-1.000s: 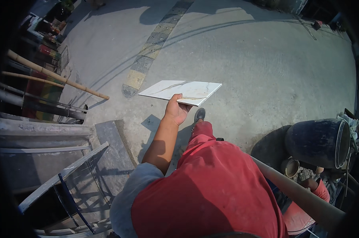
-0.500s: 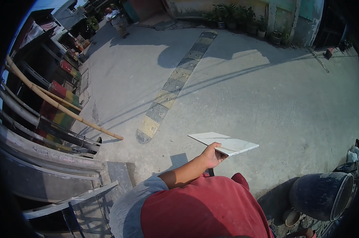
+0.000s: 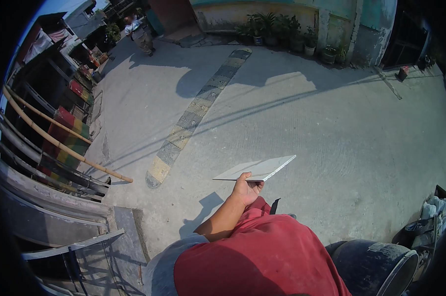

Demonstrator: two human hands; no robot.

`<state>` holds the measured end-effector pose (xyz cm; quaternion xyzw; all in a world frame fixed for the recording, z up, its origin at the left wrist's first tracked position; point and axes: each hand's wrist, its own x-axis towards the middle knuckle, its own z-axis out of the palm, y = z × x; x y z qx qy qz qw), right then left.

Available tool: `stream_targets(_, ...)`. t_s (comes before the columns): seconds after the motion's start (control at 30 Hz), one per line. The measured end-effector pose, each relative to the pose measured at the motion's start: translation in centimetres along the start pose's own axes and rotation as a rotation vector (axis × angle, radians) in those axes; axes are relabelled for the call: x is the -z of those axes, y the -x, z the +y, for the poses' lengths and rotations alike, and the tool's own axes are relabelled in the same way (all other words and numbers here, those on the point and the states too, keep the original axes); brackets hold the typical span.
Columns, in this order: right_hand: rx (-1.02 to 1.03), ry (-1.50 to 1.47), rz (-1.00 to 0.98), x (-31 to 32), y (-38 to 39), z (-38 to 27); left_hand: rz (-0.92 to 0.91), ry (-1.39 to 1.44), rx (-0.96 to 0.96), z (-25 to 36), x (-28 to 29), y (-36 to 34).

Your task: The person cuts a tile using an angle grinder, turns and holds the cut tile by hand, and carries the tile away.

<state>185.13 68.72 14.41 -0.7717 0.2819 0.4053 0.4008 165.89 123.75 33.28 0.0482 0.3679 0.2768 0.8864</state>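
Note:
My left hand [image 3: 247, 189] is closed on the near edge of a flat white tile [image 3: 255, 168] with faint grey veining. The thumb lies on the tile's upper face, while the other fingers go beneath it and are partly hidden. Held out in front of my red shirt [image 3: 252, 256], the tile is tilted, its far right corner higher, above the concrete paving. My left forearm comes out of a grey sleeve [image 3: 164, 261]. No part of my right hand shows.
A black-and-yellow speed bump [image 3: 198, 111] crosses the paving. Bamboo poles [image 3: 75, 154] and a metal railing [image 3: 75, 244] are on the left. A dark blue drum [image 3: 366, 264] lies at lower right. Potted plants [image 3: 282, 32] line the far wall; a person [image 3: 140, 37] stands far left.
The tile has turned and tilted in my left hand, its right side now higher. The surroundings have shifted left in the view, and the drum sits lower.

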Motion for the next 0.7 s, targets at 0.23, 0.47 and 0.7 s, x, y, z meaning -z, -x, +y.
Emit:
stream_targets(0.23, 0.291, -0.191, 0.189, 9.7, -10.4, -22.5, -0.188, 0.160, 0.090, -4.7, -9.7, -9.7)
stream_targets(0.47, 0.471, -0.161, 0.313, 2.6, -16.8, -27.6, -0.177, -0.155, 0.310, -10.6, -23.2, -26.8)
stream_targets(0.7, -0.132, -0.420, 0.190, -6.9, -16.2, -15.1, -0.434, -0.579, 0.602, -19.9, -41.7, -38.6)
